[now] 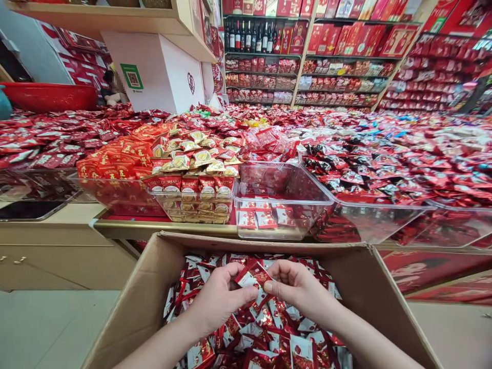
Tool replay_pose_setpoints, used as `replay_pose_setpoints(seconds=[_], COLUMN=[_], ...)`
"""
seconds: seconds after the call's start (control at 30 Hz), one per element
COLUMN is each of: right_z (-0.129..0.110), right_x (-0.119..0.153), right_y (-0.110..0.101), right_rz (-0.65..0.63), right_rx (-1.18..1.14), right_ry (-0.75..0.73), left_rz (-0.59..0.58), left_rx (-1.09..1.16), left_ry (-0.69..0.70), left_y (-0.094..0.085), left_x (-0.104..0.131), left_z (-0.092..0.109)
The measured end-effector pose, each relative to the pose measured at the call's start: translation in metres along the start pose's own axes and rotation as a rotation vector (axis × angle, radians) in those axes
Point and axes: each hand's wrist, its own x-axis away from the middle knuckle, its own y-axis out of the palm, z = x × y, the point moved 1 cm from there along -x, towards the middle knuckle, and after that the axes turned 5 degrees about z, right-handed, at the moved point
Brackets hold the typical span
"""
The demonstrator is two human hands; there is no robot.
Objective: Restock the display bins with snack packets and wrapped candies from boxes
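Observation:
A small red and white candy packet (pixel 253 275) is held up between my two hands, above an open cardboard box (pixel 144 287). My left hand (pixel 223 294) pinches its left side with thumb and fingers. On its right side, my right hand (pixel 295 287) grips the edge the same way. Below lie many loose packets (pixel 277 338) of the same red and white kind, filling the box. Just behind the box stands a clear plastic bin (pixel 284 233) with a few packets laid in rows on its bottom.
Left of that bin, another clear bin holds stacked durian packets (pixel 192 187). Bins heaped with red packets (pixel 365 169) stretch to the right. A dark phone or tablet (pixel 31 210) lies on the left counter, near a red basket (pixel 49 97). Bottles (pixel 249 38) line a back shelf.

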Motion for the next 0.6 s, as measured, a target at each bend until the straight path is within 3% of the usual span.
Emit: replay_pose_setpoints(seconds=[0.17, 0.33, 0.43, 0.5, 0.6], right_z=[-0.012, -0.082, -0.125, -0.139, -0.139], right_x=[0.006, 0.011, -0.014, -0.045, -0.1], right_y=[-0.002, -0.023, -0.04, -0.048, -0.048], right_rz=[0.036, 0.243, 0.423, 0.397, 0.219], right_rx=[0.094, 0.18, 0.204, 0.226, 0.354], right_ry=[-0.047, -0.263, -0.33, -0.231, 0.081], left_rz=[-0.025, -0.065, -0.03, -0.052, -0.149], left_rx=[0.053, 0.07, -0.121, -0.328, -0.622], left_ry=[0.07, 0.041, -0.029, -0.046, -0.03], left_y=[-0.002, -0.007, -0.011, -0.014, -0.018], left_x=[0.004, 0.003, -0.003, -0.005, -0.002], left_z=[0.008, 0.015, 0.005, -0.007, -0.024])
